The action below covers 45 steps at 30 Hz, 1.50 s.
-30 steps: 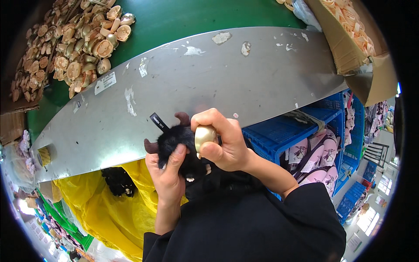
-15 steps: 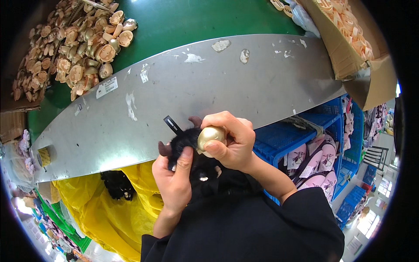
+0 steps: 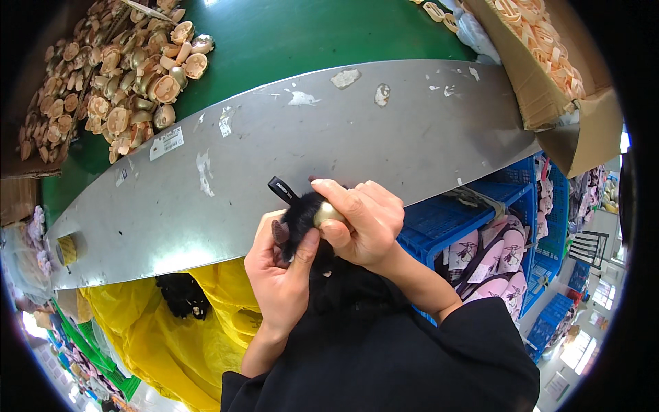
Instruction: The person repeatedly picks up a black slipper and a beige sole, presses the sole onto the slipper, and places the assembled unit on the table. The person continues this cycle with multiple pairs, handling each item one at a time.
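Note:
My left hand (image 3: 280, 271) grips a small black plush toy (image 3: 302, 214) in front of my body, its thumb against the toy's front. The toy has a dark brown ear or horn at its side and a black ribbon loop (image 3: 283, 190) on top. My right hand (image 3: 373, 223) is closed round a shiny gold rounded shell (image 3: 328, 214), which sits against the plush between both thumbs. Fingers cover most of the shell and the toy's far side. Whether the shell is fixed to the plush, I cannot tell.
A grey metal worktop (image 3: 274, 144) edges a green surface (image 3: 274, 34). Gold-and-beige shells (image 3: 130, 89) are heaped at far left. A cardboard box (image 3: 522, 89) of peach plastic parts stands at far right. Below are a yellow bag (image 3: 144, 329) with black plush and blue crates (image 3: 439, 220).
The gold shell has moved against the plush and is now more covered by my fingers. Both hands have drawn closer together, and the toy has turned, hiding its lower parts.

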Each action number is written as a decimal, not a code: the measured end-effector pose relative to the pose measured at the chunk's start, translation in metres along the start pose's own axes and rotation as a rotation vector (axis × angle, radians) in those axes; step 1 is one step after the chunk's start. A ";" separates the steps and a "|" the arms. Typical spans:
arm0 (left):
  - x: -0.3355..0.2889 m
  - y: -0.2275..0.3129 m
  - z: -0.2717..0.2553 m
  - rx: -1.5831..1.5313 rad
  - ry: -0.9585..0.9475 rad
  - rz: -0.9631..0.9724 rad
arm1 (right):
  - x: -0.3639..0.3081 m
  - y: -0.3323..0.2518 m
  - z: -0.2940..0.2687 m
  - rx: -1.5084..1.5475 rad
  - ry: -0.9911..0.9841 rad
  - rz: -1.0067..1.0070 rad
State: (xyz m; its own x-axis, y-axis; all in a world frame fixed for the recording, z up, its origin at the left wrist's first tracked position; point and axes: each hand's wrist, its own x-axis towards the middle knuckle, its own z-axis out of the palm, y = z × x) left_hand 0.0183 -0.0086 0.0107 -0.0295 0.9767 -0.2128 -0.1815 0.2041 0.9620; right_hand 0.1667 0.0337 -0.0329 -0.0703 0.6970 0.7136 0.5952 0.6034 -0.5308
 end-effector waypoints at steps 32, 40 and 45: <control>0.006 0.023 -0.030 -0.152 -0.369 -0.016 | 0.003 0.000 -0.036 1.625 -0.803 1.081; 0.008 0.007 -0.042 -0.020 -0.321 0.200 | 0.034 -0.036 -0.045 0.830 -0.533 0.355; -0.005 0.015 -0.036 0.106 -0.367 0.429 | 0.023 -0.046 -0.049 0.715 -0.349 0.128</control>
State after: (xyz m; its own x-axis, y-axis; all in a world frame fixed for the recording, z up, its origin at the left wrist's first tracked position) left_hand -0.0197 -0.0124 0.0204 0.2676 0.9290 0.2556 -0.1289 -0.2284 0.9650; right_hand 0.1769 0.0033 0.0303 -0.3525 0.7869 0.5065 -0.0325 0.5306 -0.8470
